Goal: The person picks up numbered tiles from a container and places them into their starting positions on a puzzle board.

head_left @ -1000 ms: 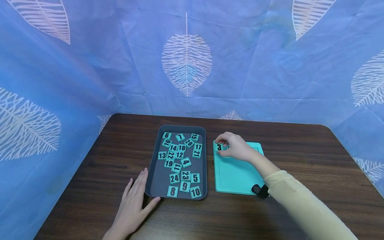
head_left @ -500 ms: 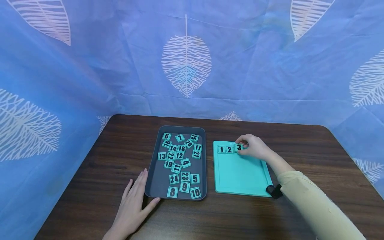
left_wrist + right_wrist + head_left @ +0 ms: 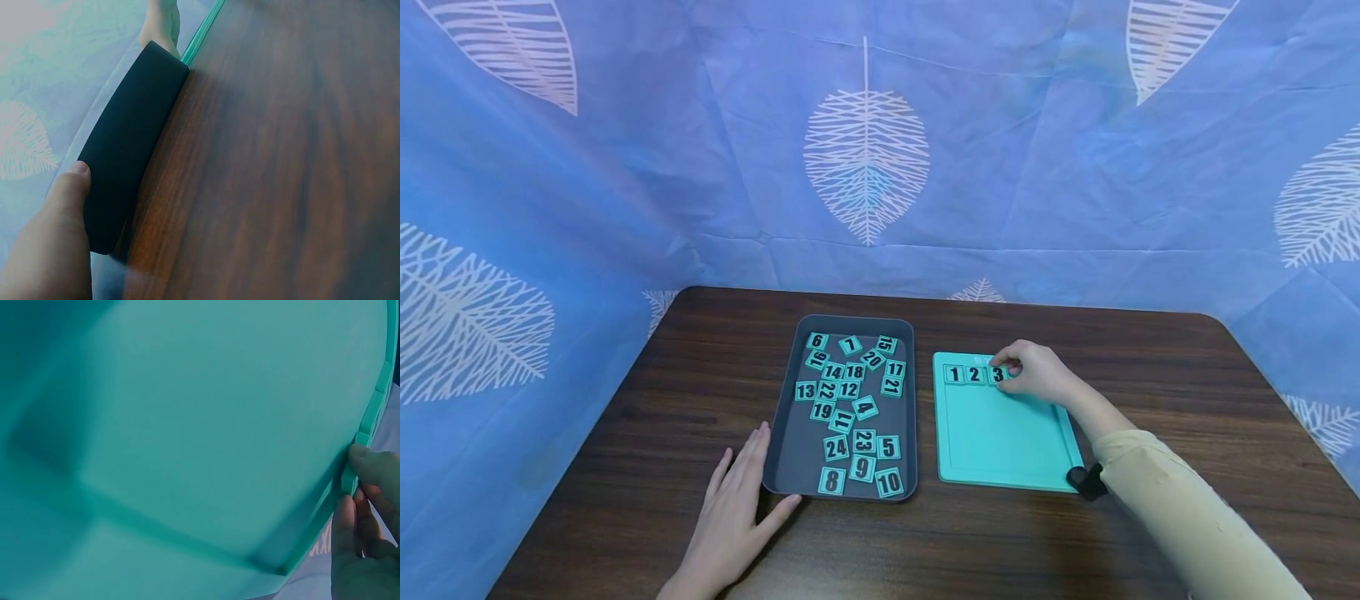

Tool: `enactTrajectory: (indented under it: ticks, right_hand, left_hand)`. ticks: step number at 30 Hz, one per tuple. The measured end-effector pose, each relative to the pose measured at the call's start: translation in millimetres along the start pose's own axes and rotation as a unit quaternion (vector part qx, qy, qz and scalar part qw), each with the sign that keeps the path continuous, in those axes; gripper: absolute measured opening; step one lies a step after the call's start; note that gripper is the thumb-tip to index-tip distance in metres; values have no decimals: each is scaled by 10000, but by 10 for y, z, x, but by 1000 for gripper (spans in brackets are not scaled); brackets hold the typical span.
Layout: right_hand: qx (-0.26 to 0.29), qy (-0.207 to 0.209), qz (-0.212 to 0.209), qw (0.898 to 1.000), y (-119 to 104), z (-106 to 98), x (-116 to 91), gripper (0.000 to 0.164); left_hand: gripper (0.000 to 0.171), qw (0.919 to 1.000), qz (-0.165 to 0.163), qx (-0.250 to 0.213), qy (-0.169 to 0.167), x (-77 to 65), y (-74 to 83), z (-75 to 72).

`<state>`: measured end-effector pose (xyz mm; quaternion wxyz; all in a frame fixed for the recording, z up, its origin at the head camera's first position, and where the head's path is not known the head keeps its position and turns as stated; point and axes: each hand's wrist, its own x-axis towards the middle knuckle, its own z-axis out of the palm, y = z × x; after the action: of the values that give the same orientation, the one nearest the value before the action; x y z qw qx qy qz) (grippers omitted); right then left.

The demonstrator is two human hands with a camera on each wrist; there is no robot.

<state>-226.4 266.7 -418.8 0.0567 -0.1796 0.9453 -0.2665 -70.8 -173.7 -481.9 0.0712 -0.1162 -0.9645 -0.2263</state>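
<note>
My right hand [image 3: 1037,372] pinches the number 3 tile [image 3: 997,375] between thumb and fingers at the top row of the turquoise puzzle board [image 3: 1007,446]. To its left, the 1 tile [image 3: 954,374] and 2 tile [image 3: 973,375] lie side by side in the same row. In the right wrist view, the thumb and a finger hold the ends of a tile [image 3: 349,477] along the board's edge. My left hand [image 3: 722,521] rests at the near left corner of the dark grey tray [image 3: 792,454], fingers extended. Its thumb [image 3: 70,194] touches the tray wall in the left wrist view.
Several loose number tiles lie scattered in the tray, among them 4 [image 3: 865,407], 5 [image 3: 888,447] and 10 [image 3: 889,482]. Tray and board stand apart on a dark wooden table [image 3: 640,417]. A blue leaf-patterned cloth [image 3: 737,167] hangs behind and at the sides.
My right hand has carried the 3 tile rightward from above the 1 tile, past the 2 tile, then lowered it into the row. The left hand has stayed put.
</note>
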Motion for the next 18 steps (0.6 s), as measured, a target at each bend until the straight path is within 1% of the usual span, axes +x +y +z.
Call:
enactTrajectory:
  ticks: [8, 18]
  right_hand:
    - [109, 178, -112, 9997, -15, 28, -17, 30]
    - [-20, 228, -234, 9995, -38, 37, -5, 29]
  left_hand:
    - [91, 10000, -42, -57, -48, -3, 6, -10]
    - [91, 10000, -29, -20, -28, 10, 1, -1]
